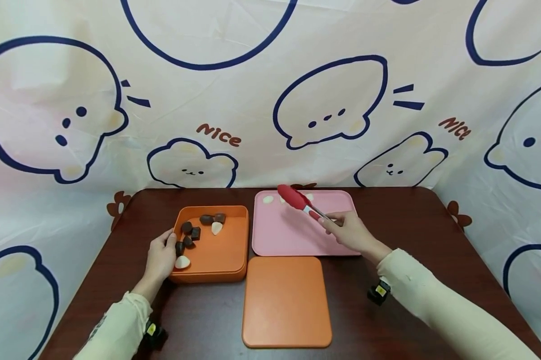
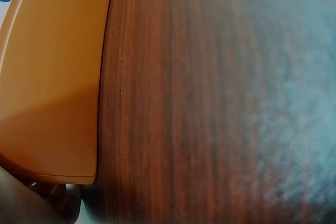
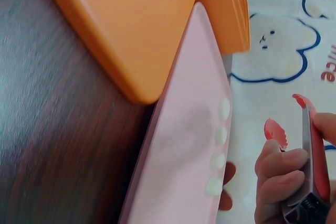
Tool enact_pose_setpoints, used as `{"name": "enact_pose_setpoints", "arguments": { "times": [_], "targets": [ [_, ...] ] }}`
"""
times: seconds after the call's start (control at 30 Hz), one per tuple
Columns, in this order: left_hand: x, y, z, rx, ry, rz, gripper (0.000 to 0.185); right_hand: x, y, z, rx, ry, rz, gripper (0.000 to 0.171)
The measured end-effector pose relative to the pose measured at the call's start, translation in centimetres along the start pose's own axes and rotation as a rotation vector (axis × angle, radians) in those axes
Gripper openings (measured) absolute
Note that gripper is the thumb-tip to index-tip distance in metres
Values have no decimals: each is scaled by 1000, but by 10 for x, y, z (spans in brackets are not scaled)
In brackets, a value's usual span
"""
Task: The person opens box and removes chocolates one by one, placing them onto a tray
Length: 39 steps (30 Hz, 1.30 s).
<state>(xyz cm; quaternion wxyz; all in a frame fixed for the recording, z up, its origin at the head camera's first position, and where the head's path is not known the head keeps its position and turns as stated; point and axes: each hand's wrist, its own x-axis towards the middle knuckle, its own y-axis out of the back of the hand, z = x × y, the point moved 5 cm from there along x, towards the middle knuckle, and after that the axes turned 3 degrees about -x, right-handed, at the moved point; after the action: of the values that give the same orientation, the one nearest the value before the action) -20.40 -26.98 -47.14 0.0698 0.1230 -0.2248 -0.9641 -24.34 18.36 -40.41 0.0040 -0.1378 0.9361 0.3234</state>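
Red-tipped metal tongs point(image 1: 303, 204) hover over the flat pink tray point(image 1: 293, 240), gripped by the right hand point(image 1: 349, 232). The left hand point(image 1: 161, 257), fingers loosely curved, rests against the orange square box point(image 1: 220, 260).

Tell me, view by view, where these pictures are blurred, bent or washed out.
Head view: sharp and evenly lit, but wide-angle bent, so the table edges splay. Left wrist view: the orange box wall is soft, the wood hazes to a pale blur at right. Right wrist view: close and soft; near wood smeared, tongs and fingers out of focus, the white pieces lack detail.
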Motion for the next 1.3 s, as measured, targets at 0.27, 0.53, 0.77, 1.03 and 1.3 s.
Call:
{"name": "enact_pose_setpoints", "arguments": {
  "times": [0.27, 0.53, 0.77, 1.03, 1.3],
  "targets": [
    [1, -1, 1, -4, -3, 3, 57, -8, -15, -24, -47, 103, -5, 27],
    [0, 0, -1, -5, -4, 1, 58, -12, -35, -41, -90, 156, -41, 29],
    [1, -1, 0, 4, -8, 5, 58, -14, -52, -55, -140, 161, -73, 16],
    [2, -1, 0, 2, -7, 4, 58, -14, -71, -61, -187, 177, -91, 15],
    [2, -1, -1, 10, 1, 2, 58, -11, -86, -79, -297, 189, -72, 19]
  ]
}}
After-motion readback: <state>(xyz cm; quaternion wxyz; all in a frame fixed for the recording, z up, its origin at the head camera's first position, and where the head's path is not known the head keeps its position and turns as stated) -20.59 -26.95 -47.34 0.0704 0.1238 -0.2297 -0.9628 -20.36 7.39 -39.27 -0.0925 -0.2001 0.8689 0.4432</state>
